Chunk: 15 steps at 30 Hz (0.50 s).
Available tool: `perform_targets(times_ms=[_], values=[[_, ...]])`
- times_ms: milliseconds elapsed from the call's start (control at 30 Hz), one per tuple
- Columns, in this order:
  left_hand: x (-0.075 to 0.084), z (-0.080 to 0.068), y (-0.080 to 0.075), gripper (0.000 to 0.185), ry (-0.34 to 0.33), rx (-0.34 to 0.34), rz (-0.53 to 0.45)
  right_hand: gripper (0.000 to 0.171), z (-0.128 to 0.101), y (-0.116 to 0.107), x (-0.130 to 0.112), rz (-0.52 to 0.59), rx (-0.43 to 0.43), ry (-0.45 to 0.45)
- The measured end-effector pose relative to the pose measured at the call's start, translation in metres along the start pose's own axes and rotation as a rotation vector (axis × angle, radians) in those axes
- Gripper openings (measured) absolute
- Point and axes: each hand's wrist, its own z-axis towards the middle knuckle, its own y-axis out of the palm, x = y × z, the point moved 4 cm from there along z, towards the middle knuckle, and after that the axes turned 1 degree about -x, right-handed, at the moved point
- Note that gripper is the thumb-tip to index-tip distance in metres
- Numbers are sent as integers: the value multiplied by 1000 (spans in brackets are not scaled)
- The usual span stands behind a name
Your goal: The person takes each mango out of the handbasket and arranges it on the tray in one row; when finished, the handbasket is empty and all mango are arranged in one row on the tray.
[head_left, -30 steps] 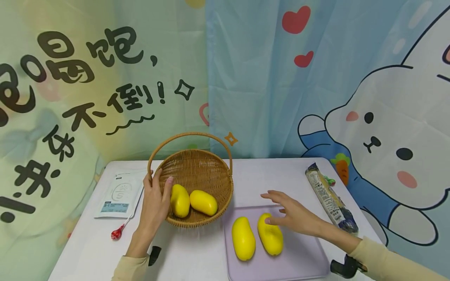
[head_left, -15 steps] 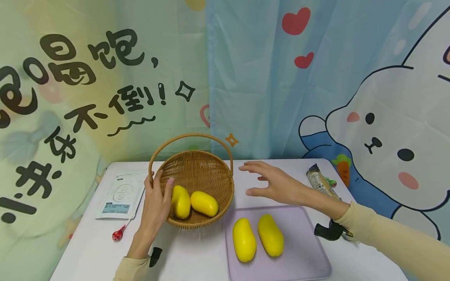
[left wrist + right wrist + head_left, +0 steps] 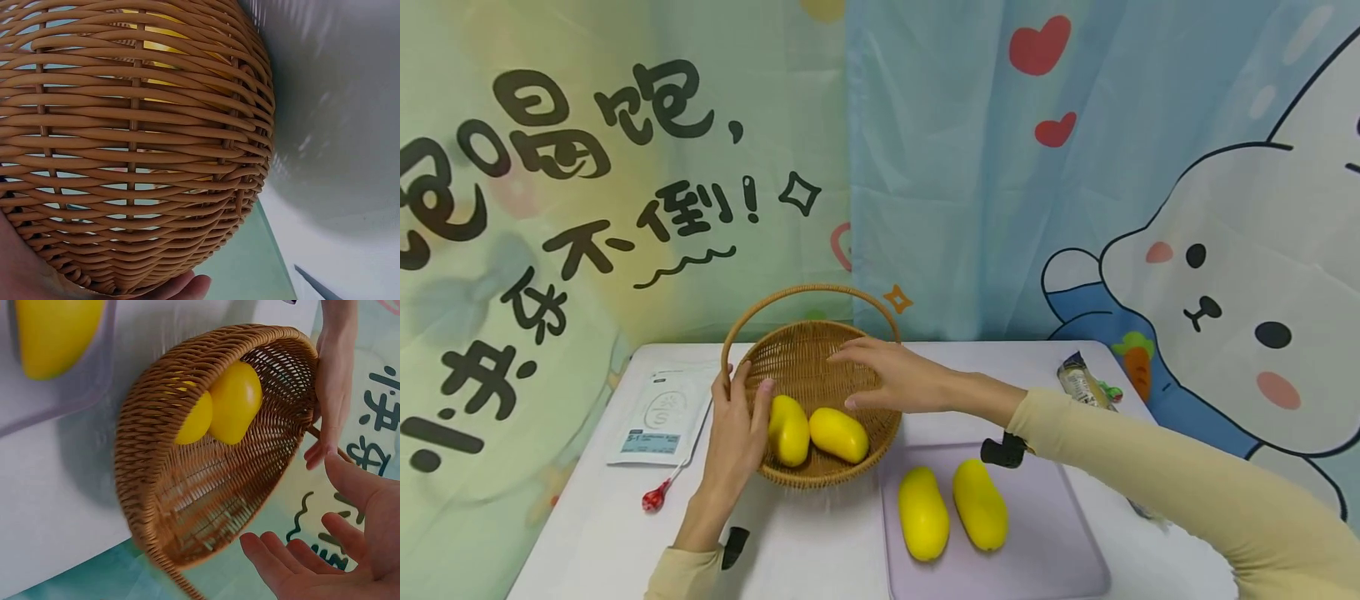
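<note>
A round wicker basket [image 3: 790, 358] with an arched handle stands tilted toward me. My left hand [image 3: 735, 433] grips its left rim, thumb over the inner side and fingers along the outside; the woven wall [image 3: 137, 156] fills the left wrist view. Two yellow mangoes lie inside, one on the left [image 3: 788, 431] and one on the right [image 3: 839, 435]. Over the basket's right side hovers my right hand [image 3: 902, 379], fingers spread and holding nothing. Two more mangoes, a left one [image 3: 923, 512] and a right one [image 3: 981, 504], rest on a pale purple tray [image 3: 1037, 533].
On the left of the white table [image 3: 820, 558] lie a white pouch [image 3: 658, 417] and a red lollipop [image 3: 655, 498]. A packaged snack [image 3: 1084, 383] at the far right is partly hidden by my right sleeve, beside a small green-and-red wrapped item [image 3: 1111, 392]. Printed curtains hang behind.
My right hand has moved left from above the tray to over the basket, staying empty. The left hand keeps its grip on the rim, and the mangoes stay in place.
</note>
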Motion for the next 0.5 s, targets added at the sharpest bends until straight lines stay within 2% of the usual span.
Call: perform_targets(times_ms=[200,267,333,433,500], values=[[-1,1,0,72,-3,1,-4,61,30,11,-7,-51,-77,6],[-1,1,0,72,-3,1,-3,55,38,17,-4,-77,-105,7],[-2,1,0,72,-4,1,-5,42,46,26,-1,-126,-137,-11],[-2,0,0,71,-5,-1,-4,30,53,42,5,-192,-233,-42],[-2,0,-1,71,-6,-1,-3,40,54,54,9,-233,-311,-48]])
